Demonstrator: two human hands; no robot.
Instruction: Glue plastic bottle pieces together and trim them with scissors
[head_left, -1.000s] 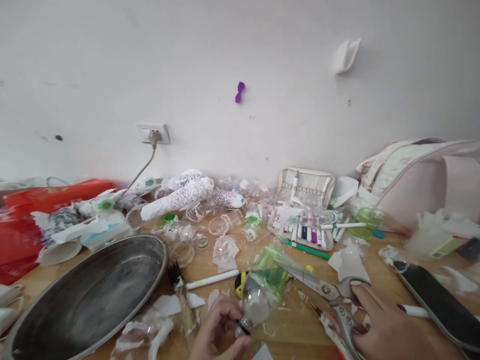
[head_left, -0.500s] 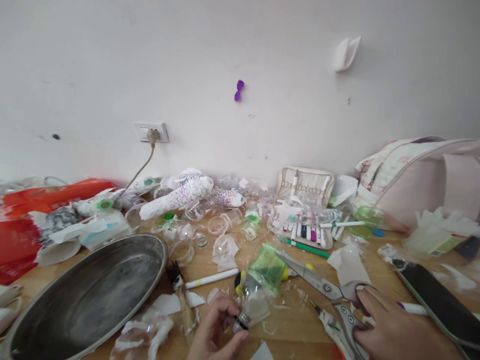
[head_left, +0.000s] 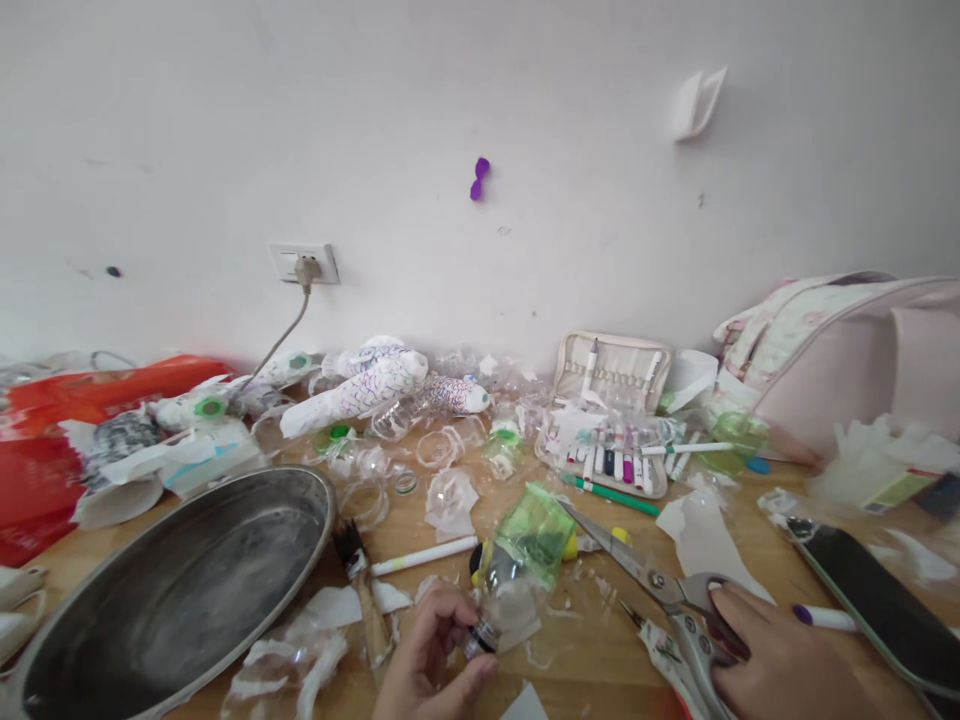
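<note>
My left hand (head_left: 439,655) pinches the dark-ringed neck of a cut clear plastic bottle (head_left: 517,605), which lies tilted on the table with its neck towards me. A crumpled green label (head_left: 536,535) wraps the far end of the bottle. My right hand (head_left: 780,650) grips the handles of a pair of metal scissors (head_left: 660,580), fingers at the loops. The blades point up and left, their tips near the green label. Under the scissors' handles lies a slim tool with a pointed tip (head_left: 660,645), partly hidden. A yellow-and-black object (head_left: 574,545) shows behind the bottle.
An oval metal basin (head_left: 180,590) fills the left, beside a paintbrush (head_left: 364,590) and a white marker (head_left: 424,555). Decorated white fish shapes (head_left: 367,390) and plastic scraps lie along the wall. Rightward are an open marker case (head_left: 607,450), a phone (head_left: 870,590) and a pink bag (head_left: 840,360).
My right hand and the scissors have shifted slightly to the right, and the purple marker cap beside the hand now shows more. My left hand still holds the bottle neck, turned slightly.
</note>
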